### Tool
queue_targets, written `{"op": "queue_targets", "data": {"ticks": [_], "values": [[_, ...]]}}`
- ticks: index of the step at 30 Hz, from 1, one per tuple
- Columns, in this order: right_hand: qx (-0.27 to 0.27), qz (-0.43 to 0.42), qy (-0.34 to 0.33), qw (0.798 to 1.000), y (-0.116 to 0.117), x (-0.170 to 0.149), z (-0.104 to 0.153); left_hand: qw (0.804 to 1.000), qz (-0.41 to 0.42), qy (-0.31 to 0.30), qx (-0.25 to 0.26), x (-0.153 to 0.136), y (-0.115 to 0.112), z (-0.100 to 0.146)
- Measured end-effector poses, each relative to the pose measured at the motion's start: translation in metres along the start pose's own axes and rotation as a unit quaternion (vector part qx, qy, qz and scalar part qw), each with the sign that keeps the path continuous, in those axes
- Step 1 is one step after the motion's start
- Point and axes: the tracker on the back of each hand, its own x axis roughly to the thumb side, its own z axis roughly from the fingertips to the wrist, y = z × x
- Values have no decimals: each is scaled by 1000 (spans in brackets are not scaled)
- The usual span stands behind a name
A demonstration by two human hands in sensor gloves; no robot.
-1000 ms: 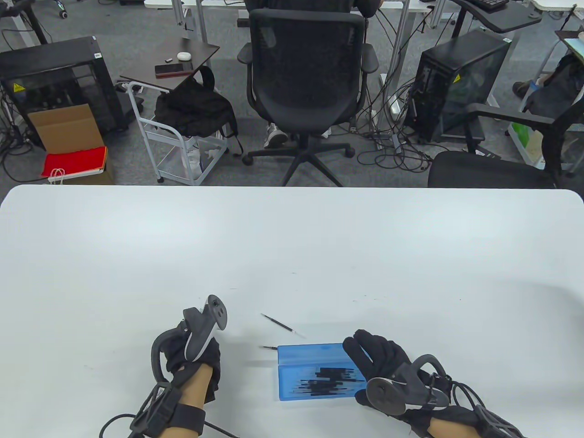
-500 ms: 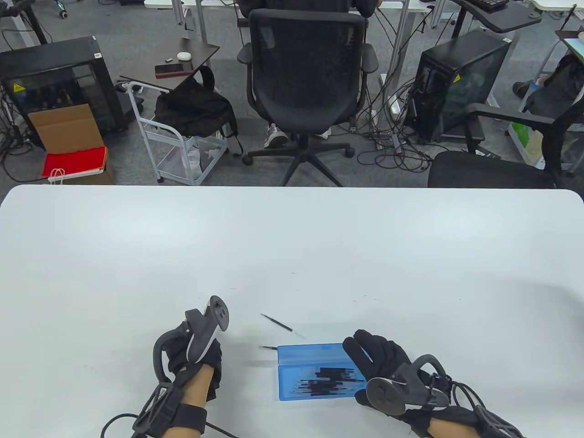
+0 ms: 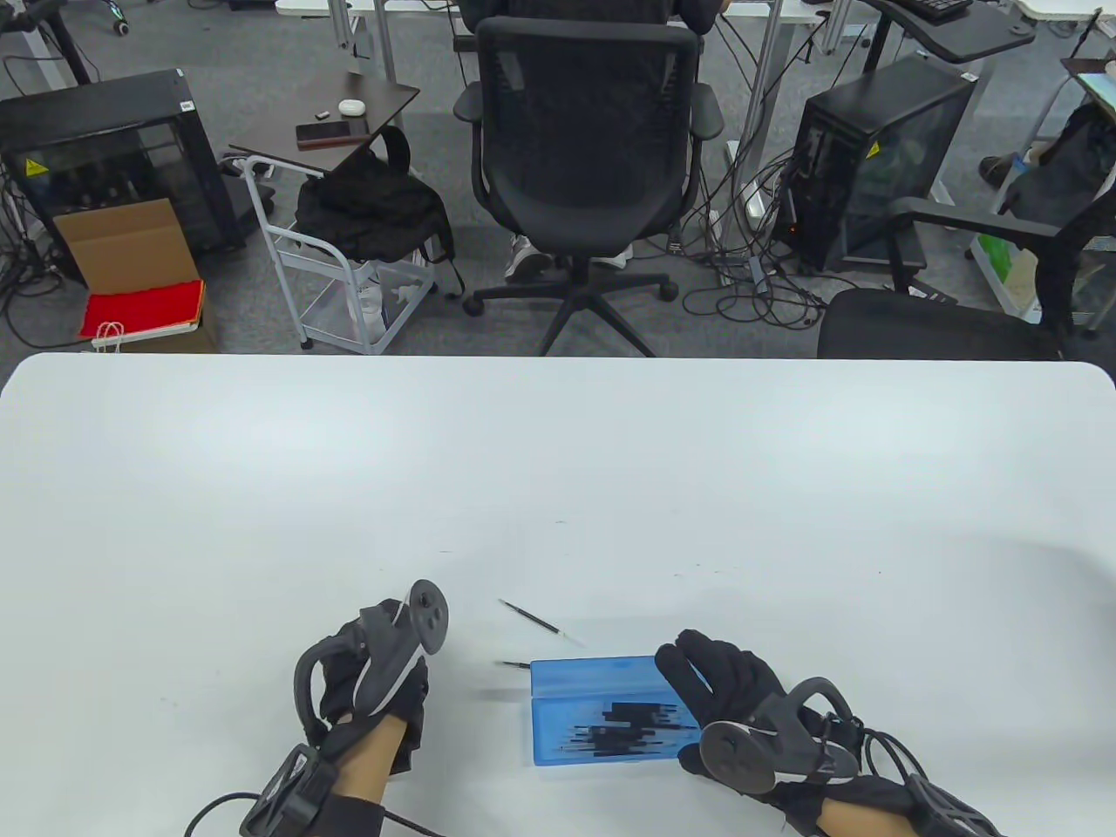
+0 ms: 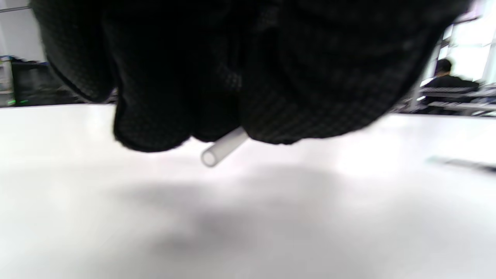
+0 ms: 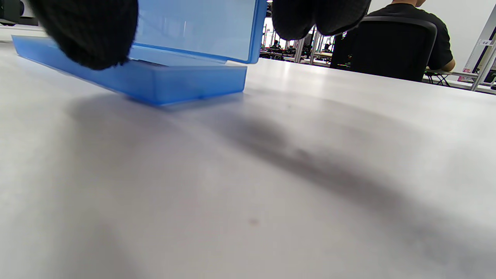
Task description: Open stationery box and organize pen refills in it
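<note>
Left wrist view: left hand (image 4: 248,69) pinches a clear plastic refill tube (image 4: 223,148), right hand (image 3: 724,689) holds the translucent blue plastic box (image 3: 602,711) lid up at 3 o'clock; loose pinch risks dropping it.

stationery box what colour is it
Translucent blue stationery box; clearest in the right wrist view.

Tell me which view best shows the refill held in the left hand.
The left wrist view: the clear open end of the refill pokes out from under the curled fingers of the left hand. In the table view the hand and tracker hide it. The right wrist view doesn't show it.
</note>
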Motion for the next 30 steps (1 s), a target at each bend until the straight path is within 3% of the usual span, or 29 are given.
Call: {"op": "queue_targets", "data": {"ticks": [6,9,12,18,21,30], "values": [[0,0,1,1000,0,0,0,990,9,-119,79,32,43,39],[0,-1,1,1000,0,0,0,977,11,-181,108,50,58,60],[0,-1,1,1000,0,0,-1,952,3,-272,139,74,64,86],[-1,-1,1,1000,0,0,-1,885,-69,-427,172,118,49,129],[-1,-2,1,1000,0,0,-1,853,-101,-491,144,134,34,139],[-1,-2,-1,1000,0,-1,0,830,-150,-524,117,161,7,144]]}}
